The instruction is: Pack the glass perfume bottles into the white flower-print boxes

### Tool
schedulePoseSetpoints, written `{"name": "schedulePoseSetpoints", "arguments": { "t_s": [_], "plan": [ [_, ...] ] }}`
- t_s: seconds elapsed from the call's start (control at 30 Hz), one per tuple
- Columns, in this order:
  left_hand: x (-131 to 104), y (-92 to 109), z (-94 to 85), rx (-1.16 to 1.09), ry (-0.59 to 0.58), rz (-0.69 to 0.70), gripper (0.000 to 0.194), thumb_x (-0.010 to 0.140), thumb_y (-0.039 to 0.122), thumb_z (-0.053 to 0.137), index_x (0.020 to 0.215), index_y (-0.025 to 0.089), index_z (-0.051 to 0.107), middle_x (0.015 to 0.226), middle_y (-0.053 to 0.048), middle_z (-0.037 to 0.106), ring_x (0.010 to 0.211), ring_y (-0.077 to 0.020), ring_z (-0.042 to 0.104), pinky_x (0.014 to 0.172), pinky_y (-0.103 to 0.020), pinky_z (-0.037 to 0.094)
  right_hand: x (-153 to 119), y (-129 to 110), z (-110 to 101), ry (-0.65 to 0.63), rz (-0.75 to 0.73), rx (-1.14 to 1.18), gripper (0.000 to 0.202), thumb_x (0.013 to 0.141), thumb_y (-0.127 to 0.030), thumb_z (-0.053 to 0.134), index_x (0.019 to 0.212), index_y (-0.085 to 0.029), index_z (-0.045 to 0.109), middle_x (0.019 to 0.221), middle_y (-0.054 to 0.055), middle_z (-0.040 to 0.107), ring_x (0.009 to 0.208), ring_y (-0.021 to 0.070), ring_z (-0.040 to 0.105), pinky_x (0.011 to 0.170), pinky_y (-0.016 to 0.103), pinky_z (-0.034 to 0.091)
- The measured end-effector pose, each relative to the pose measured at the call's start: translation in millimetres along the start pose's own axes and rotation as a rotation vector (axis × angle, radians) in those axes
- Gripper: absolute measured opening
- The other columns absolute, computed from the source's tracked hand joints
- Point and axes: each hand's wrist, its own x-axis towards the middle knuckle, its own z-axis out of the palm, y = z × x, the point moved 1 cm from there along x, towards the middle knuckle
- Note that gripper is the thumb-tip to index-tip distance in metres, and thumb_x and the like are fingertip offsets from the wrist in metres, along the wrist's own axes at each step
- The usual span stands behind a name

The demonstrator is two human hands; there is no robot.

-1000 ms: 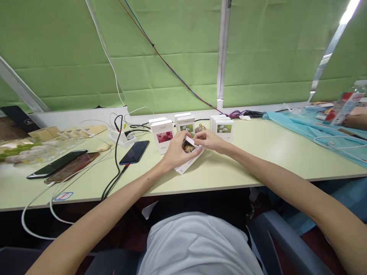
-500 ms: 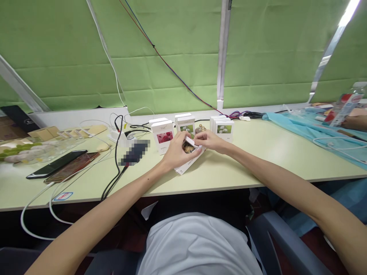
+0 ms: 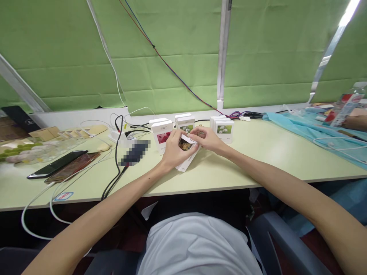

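My left hand point(image 3: 175, 152) is wrapped round a white box point(image 3: 185, 165) with a dark picture on its face, tilted above the table. At the box's top end, my right hand point(image 3: 208, 139) pinches the white flap with thumb and forefinger. Behind my hands stand white boxes: one with a red flower picture point(image 3: 161, 126) at the left, one with a green and white picture point(image 3: 185, 121) in the middle, and a row with white flower pictures point(image 3: 224, 130) at the right. Something gold-coloured shows partly behind my right hand.
Phones point(image 3: 57, 164) and a power strip point(image 3: 117, 138) with black and white cables lie at the left. Blue plastic sheeting point(image 3: 309, 133) and a bottle point(image 3: 345, 107) are at the right, near another person's hand. The table's front edge point(image 3: 218, 188) runs close to my body.
Both hands have shifted slightly left with the box, which now stands a little steeper. My right fingers have moved inward over its top end.
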Motion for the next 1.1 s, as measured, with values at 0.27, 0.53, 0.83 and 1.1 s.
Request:
{"name": "schedulePoseSetpoints", "arguments": {
  "t_s": [0.27, 0.53, 0.83, 1.1],
  "plan": [
    [1, 1, -1.7, 0.029, 0.117, 0.002, 0.031, 0.078, 0.036, 0.076, 0.092, 0.023, 0.051, 0.091, -0.003, 0.058, 0.085, -0.0202, 0.058, 0.074, -0.035, 0.047, 0, -3, 6, -0.037, 0.099, 0.083, 0.045, 0.087, -0.056, 0.069, 0.114, -0.021, 0.062, 0.112, 0.008, 0.063, 0.059, 0.0096, 0.055, 0.047, 0.026, 0.045],
    [-2, -4, 0.4, 0.036, 0.191, -0.001, 0.035, 0.08, 0.039, 0.076, 0.096, 0.024, 0.05, 0.095, -0.003, 0.057, 0.087, -0.0195, 0.057, 0.074, -0.035, 0.049, -3, -7, 6, -0.017, -0.048, 0.069, 0.046, 0.089, -0.053, 0.068, 0.123, -0.021, 0.064, 0.138, 0.012, 0.055, 0.065, 0.0093, 0.057, 0.048, 0.027, 0.049],
    [-2, -13, 4.9, -0.019, 0.243, 0.077, 0.037, 0.076, 0.032, 0.079, 0.099, 0.023, 0.051, 0.094, -0.003, 0.056, 0.083, -0.0181, 0.056, 0.07, -0.032, 0.047, -9, -16, 2, 0.003, -0.157, -0.052, 0.038, 0.086, -0.043, 0.074, 0.119, -0.026, 0.071, 0.131, 0.009, 0.056, 0.109, 0.0219, 0.06, 0.082, 0.034, 0.056],
    [-2, -16, 6.3, -0.012, 0.257, 0.112, 0.036, 0.074, 0.026, 0.078, 0.097, 0.022, 0.052, 0.094, -0.003, 0.055, 0.081, -0.0175, 0.055, 0.069, -0.031, 0.045, -8, -15, 4, 0.003, -0.145, -0.179, 0.046, 0.086, -0.044, 0.073, 0.128, -0.027, 0.067, 0.134, 0.011, 0.056, 0.127, 0.0274, 0.052, 0.102, 0.045, 0.048]
  ]
}}
